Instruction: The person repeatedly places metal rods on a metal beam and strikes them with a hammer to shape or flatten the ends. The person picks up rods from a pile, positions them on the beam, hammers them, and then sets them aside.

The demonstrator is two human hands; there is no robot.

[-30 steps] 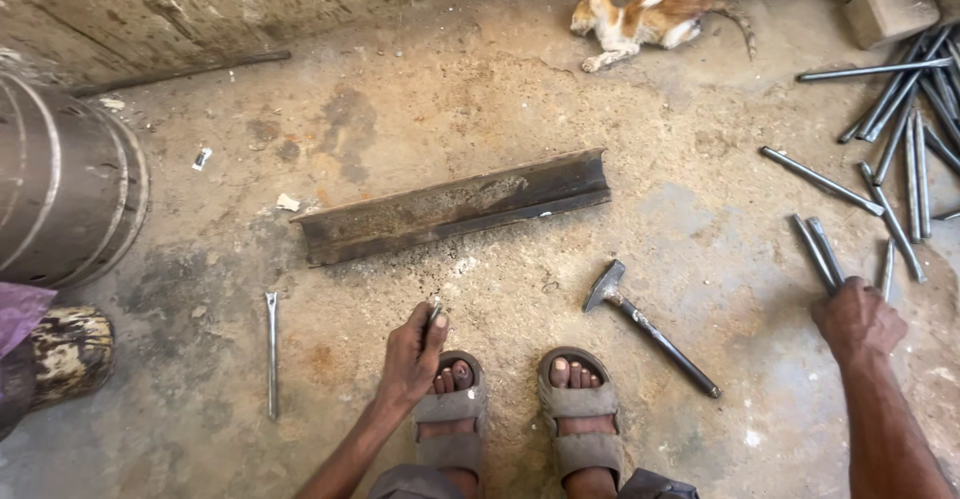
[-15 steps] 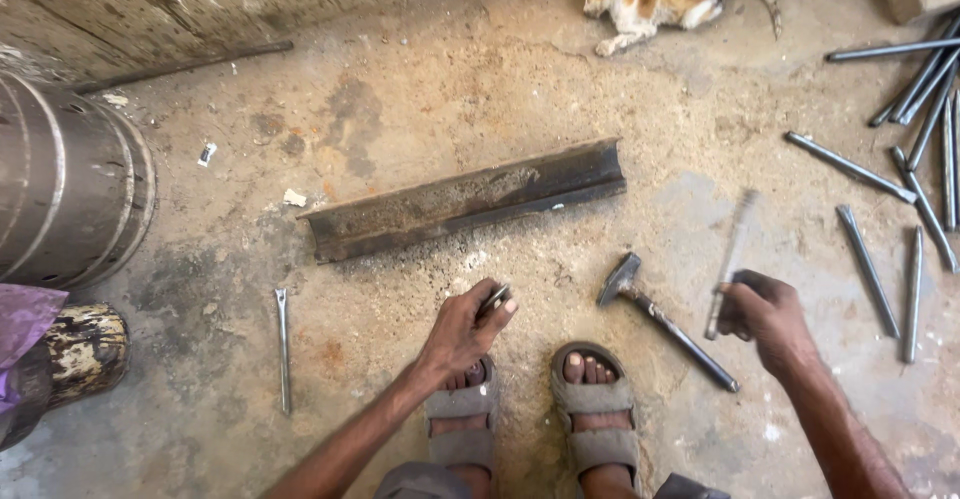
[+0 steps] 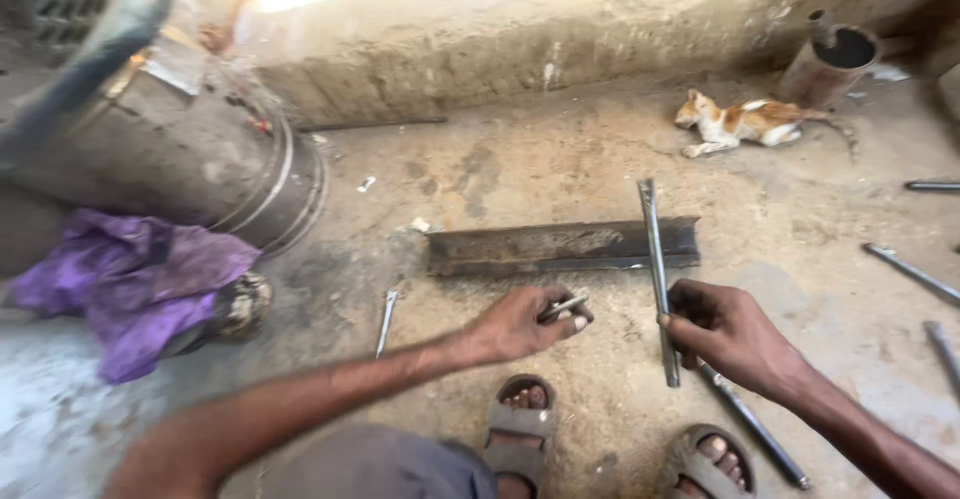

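My right hand (image 3: 728,337) grips a long grey steel rod (image 3: 654,259) and holds it nearly upright across the rusty angle-iron bar (image 3: 560,247) that lies on the floor. My left hand (image 3: 520,323) is closed around a short metal piece (image 3: 563,308), just in front of the bar. The handle of a hammer (image 3: 755,429) shows on the floor under my right hand. My sandalled feet (image 3: 520,429) are at the bottom edge.
A metal drum (image 3: 190,159) lies at the left with a purple cloth (image 3: 140,279) in front of it. One short rod (image 3: 386,321) lies left of my hand, more rods (image 3: 912,273) at the right. A cat (image 3: 745,124) lies by the wall, near a pipe (image 3: 830,59).
My right hand picked a rod from the pile at the right and brought it over to the angle-iron bar. The view tilted up, and my left hand rose with its piece.
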